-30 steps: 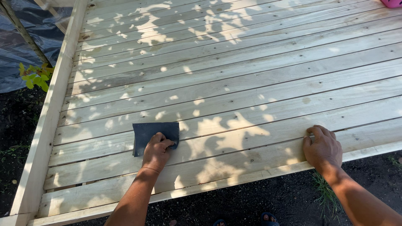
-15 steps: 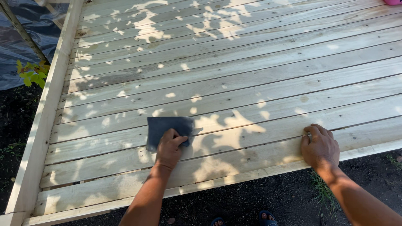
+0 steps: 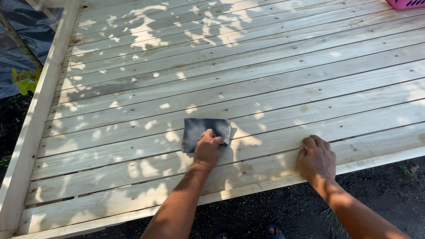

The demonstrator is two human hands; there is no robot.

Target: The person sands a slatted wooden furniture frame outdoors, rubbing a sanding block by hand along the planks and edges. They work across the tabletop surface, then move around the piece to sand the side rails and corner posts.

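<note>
— What do we see nearest the bottom edge of the frame?

— We see dark soil along the bottom, and at the bottom centre the toes of a dark sandal point(image 3: 275, 231) just showing. From there our two bare forearms rise toward the middle of the frame.

— And the hands?

— Our left hand point(image 3: 207, 148) sits just left of centre, palm down, its grip pressed flat onto a dark grey rectangular sheet of sandpaper point(image 3: 195, 130); the fingers are close together on the sheet's lower right part rather than curled around it. The sheet lies flat on a pale plank in the middle of the frame, its right corner slightly lifted or folded. Our right hand point(image 3: 317, 157) rests in the lower right, well apart from the sheet, fingers bent and together, gripping nothing, only bearing on the near edge planks.

— What carries all this?

— A platform of pale unfinished wooden planks point(image 3: 274, 79), laid side by side with narrow gaps and small screw heads, dappled with sun and leaf shadow. It fills most of the frame.

— Farther off?

— A raised pale wooden side rail point(image 3: 37, 119) runs up the left edge. Beyond it, at the upper left, we see a black plastic sheet point(image 3: 17, 40) and a few green leaves point(image 3: 24, 82). At the upper right corner sits part of a pink plastic basket point(image 3: 407, 3).
</note>
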